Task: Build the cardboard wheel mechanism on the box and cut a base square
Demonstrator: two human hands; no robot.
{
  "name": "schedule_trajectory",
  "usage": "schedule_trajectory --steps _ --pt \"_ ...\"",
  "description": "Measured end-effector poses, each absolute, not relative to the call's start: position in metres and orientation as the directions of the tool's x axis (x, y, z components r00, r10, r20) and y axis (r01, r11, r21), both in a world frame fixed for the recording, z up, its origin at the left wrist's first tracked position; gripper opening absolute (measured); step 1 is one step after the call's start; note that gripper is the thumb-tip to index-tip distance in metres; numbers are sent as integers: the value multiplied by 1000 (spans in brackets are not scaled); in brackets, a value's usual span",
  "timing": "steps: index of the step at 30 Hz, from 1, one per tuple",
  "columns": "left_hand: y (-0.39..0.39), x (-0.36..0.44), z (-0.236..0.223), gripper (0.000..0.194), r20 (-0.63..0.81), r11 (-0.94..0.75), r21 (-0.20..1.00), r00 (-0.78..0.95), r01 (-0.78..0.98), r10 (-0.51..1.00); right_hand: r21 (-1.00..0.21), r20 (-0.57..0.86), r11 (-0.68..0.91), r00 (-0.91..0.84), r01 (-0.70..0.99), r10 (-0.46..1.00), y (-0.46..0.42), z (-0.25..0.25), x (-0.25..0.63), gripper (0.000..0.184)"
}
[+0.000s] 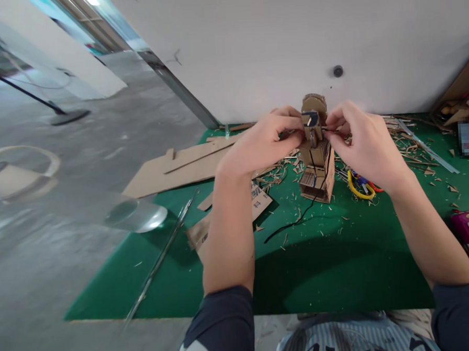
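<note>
With our left hand (275,134) clamped on the cardboard model (330,177) between our hands and our right hand (360,142) pinching a thin piece (328,129) at its side, uneven pushing might tip it or snag the black cord (290,225) trailing below.

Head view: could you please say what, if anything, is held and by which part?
Left grip: cardboard model, by its upper section. Right grip: hold unclear.
</note>
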State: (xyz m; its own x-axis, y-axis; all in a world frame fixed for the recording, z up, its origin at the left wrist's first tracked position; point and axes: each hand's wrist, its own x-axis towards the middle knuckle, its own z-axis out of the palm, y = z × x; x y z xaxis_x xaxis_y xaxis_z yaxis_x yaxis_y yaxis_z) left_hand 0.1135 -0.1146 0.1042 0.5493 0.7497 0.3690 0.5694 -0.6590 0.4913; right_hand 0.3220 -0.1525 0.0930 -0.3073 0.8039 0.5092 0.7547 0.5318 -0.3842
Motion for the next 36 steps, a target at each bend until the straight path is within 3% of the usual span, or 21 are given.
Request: schedule_trajectory --steps 9,15,19,25,32,34,36 --pt "-116 110 103 10 342 -606 520 503 602 794 -366 521 519 -292 773 802 -158 94 317 46" --pt "-107 120 90 9 330 -421 816 279 397 902 -226 623 569 -331 791 708 -155 90 312 56" --pt "-100 122 88 24 300 -333 928 193 168 934 -233 583 613 -397 755 709 -150 87 312 59" --pt "-103 107 97 29 414 -422 902 95 94 905 -261 563 618 -403 742 721 -154 93 314 55" --pt "-106 91 113 40 480 -479 867 -30 -141 877 -267 568 638 -417 722 709 -155 93 315 57" --pt "-100 88 124 50 522 -530 844 -97 -81 847 -274 570 647 -421 712 705 -156 93 314 57" --pt "-85 76 145 51 635 -626 773 -94 105 767 -274 572 652 -425 707 701 -157 93 313 57"
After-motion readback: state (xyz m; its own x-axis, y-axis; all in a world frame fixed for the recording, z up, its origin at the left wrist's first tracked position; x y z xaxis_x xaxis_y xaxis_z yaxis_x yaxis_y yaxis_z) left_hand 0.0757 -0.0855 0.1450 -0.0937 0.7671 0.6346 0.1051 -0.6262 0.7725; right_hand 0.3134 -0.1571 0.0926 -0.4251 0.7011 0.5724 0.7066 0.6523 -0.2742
